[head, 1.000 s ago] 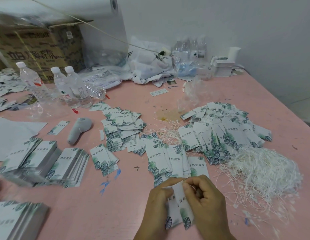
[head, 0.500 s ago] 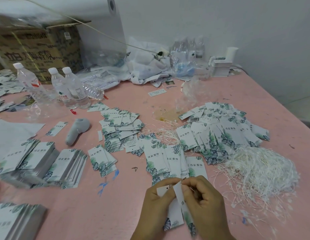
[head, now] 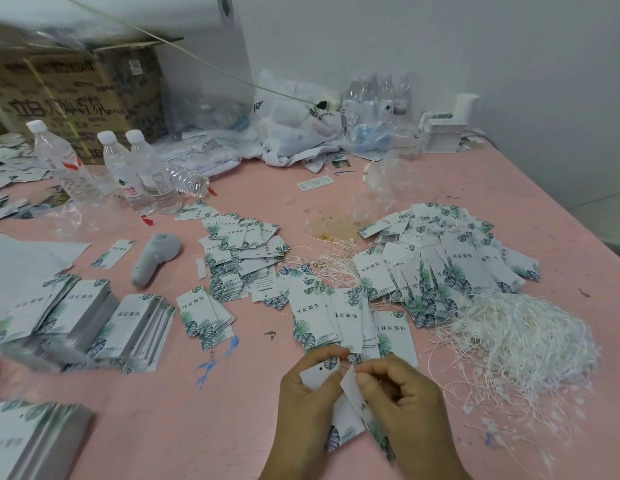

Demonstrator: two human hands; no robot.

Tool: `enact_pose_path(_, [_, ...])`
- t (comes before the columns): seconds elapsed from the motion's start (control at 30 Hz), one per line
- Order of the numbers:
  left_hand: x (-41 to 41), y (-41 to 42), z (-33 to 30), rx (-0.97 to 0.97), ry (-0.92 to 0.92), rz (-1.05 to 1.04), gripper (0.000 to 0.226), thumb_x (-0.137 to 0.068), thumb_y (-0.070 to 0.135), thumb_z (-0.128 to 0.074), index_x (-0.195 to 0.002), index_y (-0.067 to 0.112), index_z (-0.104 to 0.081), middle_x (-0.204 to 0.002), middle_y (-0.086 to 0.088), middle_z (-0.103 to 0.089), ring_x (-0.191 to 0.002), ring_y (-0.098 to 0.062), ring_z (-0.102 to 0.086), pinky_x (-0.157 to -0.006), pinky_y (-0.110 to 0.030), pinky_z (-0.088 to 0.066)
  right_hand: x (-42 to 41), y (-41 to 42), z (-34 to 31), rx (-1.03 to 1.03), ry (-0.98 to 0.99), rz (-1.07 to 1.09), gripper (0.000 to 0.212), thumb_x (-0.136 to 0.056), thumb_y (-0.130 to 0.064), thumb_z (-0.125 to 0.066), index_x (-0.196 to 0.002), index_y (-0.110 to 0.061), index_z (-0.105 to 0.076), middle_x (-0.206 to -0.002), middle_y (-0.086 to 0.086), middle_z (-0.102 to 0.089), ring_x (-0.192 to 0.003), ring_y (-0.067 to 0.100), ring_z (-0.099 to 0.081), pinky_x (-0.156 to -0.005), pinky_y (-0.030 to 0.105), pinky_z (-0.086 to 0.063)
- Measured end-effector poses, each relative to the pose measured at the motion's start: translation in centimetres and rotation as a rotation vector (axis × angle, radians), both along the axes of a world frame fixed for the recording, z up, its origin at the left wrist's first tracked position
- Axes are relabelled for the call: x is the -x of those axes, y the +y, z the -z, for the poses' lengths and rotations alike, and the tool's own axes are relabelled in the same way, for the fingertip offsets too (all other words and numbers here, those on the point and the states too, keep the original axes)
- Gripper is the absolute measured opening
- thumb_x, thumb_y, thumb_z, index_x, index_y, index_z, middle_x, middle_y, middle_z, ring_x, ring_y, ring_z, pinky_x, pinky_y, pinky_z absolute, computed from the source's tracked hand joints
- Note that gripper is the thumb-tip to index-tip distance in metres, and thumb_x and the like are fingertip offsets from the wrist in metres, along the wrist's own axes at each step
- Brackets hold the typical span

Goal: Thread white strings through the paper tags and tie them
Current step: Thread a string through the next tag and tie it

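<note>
Two tags [head: 339, 410] sit low at the middle of the view over the pink table [head: 197, 427], their lower ends partly covered by the hands; any string between the fingers is too fine to make out. The left hand [head: 303, 407] pinches the holed tag's top corner. The right hand [head: 405, 400], fingers curled, pinches the other tag's top edge. The string heap [head: 520, 344] lies just right.

White tags [head: 343, 317] printed with green-blue leaves lie beside white strings [head: 523, 344] on a pink table [head: 204, 427].
</note>
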State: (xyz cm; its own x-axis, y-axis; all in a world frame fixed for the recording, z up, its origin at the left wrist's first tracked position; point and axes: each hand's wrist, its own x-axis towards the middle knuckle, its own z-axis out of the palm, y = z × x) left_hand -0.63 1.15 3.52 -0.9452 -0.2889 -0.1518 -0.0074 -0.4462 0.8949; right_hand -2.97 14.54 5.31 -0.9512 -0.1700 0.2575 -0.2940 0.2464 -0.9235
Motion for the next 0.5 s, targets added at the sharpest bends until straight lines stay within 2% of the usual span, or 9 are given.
enact_pose_path(0.07, [0.0,-0.1,-0.1,-0.048,-0.002,-0.011,0.04,-0.062,0.027,-0.087,-0.095,0.01,-0.072,-0.083,-0.017,-0.069,-0.069,-0.03,-0.063,-0.063,-0.037,-0.052,0.6,0.4,-0.2,0.193,-0.292,-0.04,0.016,-0.085,-0.013,-0.072,-0.087,-0.029,-0.075,-0.06,0.005,-0.062,-0.048,0.008,-0.051,-0.045,0.018,-0.043])
enact_pose_path(0.13, [0.1,-0.3,-0.2,-0.105,0.014,-0.013,0.039,-0.062,0.022,-0.087,-0.095,0.01,-0.069,-0.083,-0.017,-0.069,-0.068,-0.03,-0.065,-0.062,-0.035,-0.053,1.4,1.0,-0.4,0.467,-0.569,-0.08,0.008,-0.081,-0.02,-0.07,-0.087,-0.019,-0.075,-0.056,0.007,-0.055,-0.037,0.009,-0.038,-0.033,0.018,-0.03])
enact_pose_path(0.17, [0.1,-0.3,-0.3,-0.133,0.02,-0.01,0.038,-0.062,0.019,-0.086,-0.094,0.01,-0.069,-0.084,-0.018,-0.07,-0.07,-0.031,-0.066,-0.062,-0.036,-0.053,1.8,1.3,-0.3,0.599,-0.668,-0.087,0.013,-0.078,-0.022,-0.068,-0.085,-0.014,-0.075,-0.056,0.008,-0.052,-0.034,0.008,-0.032,-0.031,0.015,-0.024])
enact_pose_path(0.27, [0.2,-0.3,-0.4,-0.157,0.026,0.002,0.032,-0.064,0.014,-0.083,-0.092,0.01,-0.068,-0.086,-0.019,-0.072,-0.07,-0.032,-0.069,-0.059,-0.035,-0.055,2.2,1.9,-0.2,0.814,-0.765,-0.061,0.023,-0.075,-0.025,-0.067,-0.087,-0.006,-0.073,-0.056,0.008,-0.048,-0.031,0.007,-0.028,-0.03,0.012,-0.022])
enact_pose_path(0.33, [0.1,0.0,-0.3,-0.101,0.02,0.016,0.027,-0.069,0.011,-0.08,-0.092,0.01,-0.068,-0.083,-0.02,-0.072,-0.067,-0.031,-0.068,-0.056,-0.033,-0.054,1.7,1.6,-0.4,0.704,-0.646,-0.031,0.027,-0.075,-0.035,-0.07,-0.091,-0.013,-0.073,-0.056,0.005,-0.047,-0.034,0.008,-0.027,-0.032,0.014,-0.023])
enact_pose_path(0.43, [-0.1,0.3,-0.2,0.017,0.012,0.043,0.025,-0.073,0.017,-0.08,-0.095,0.013,-0.069,-0.083,-0.027,-0.071,-0.068,-0.032,-0.067,-0.058,-0.033,-0.054,0.6,0.8,-0.3,0.226,-0.247,0.084,0.027,-0.073,-0.054,-0.074,-0.092,-0.035,-0.073,-0.054,-0.003,-0.049,-0.044,0.007,-0.039,-0.041,0.017,-0.036])
enact_pose_path(0.5, [-0.1,0.4,-0.1,0.07,0.006,0.033,0.026,-0.071,0.02,-0.08,-0.094,0.014,-0.07,-0.081,-0.024,-0.071,-0.068,-0.03,-0.066,-0.059,-0.034,-0.054,0.1,0.1,-0.2,0.012,-0.042,0.098,0.024,-0.067,-0.057,-0.069,-0.085,-0.042,-0.073,-0.059,-0.002,-0.053,-0.048,0.003,-0.045,-0.047,0.015,-0.039])
